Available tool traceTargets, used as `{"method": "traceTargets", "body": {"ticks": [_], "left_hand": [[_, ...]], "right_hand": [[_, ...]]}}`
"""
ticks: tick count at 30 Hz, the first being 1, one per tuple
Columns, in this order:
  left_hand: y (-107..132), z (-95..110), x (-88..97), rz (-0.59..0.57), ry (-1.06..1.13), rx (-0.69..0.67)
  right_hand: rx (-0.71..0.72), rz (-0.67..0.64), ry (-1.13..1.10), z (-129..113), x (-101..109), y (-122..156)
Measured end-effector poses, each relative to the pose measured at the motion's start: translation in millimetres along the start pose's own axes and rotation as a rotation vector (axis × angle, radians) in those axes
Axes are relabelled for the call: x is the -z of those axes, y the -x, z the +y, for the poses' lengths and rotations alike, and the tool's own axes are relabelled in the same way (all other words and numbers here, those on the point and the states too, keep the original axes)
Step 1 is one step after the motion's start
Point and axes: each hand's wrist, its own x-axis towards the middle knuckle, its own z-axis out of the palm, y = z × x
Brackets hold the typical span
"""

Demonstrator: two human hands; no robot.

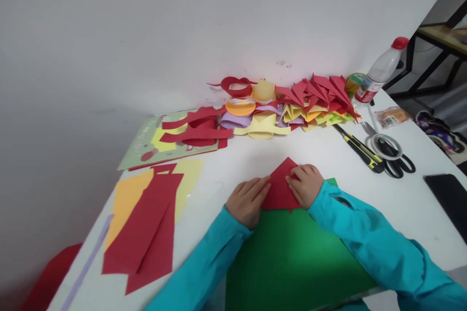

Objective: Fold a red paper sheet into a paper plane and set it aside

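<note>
At the far left of the white counter [233,165] lie loose red and yellow sheets [146,233]. The left hand [247,200] lies flat, fingers together, pressing the left edge of a red folded triangle [280,182]. The triangle rests on the top edge of a green sheet [292,257]. The right hand [305,184], fingers bent, presses down on the triangle's right edge. Further right lie a utility knife [359,148], scissors [392,155] and a phone [450,199].

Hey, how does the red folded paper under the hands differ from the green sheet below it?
The red folded paper is a small triangle pointing away; the green sheet is large, flat and unfolded. The left hand and right hand press the red paper, which lies on the green sheet's far edge. Both are coloured paper.
</note>
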Motion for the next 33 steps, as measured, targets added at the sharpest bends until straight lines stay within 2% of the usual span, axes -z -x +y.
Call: {"method": "traceTargets", "body": {"ticks": [3,7,13,24,29,33], "left_hand": [[-18,9,-16.6,-0.039,0.023,-0.023],[-24,14,-30.0,-0.027,0.014,-0.034],[-21,15,-25.2,0.029,-0.018,-0.014],[-24,18,-22.1,-0.11,-0.078,0.095],[-21,19,-19.6,-0.097,-0.108,0.117],[-15,20,-21.2,-0.122,-0.136,0.166]], "right_hand": [[-0.004,-0.01,0.007,0,1,0],[-0.004,-0.015,0.0,0,2,0],[0.006,-0.004,-0.008,1,2,0],[-0.001,-0.022,0.019,-1,5,-1],[0.021,-0.014,0.036,0,4,1],[0.037,0.044,0.157,-2,3,3]]}}
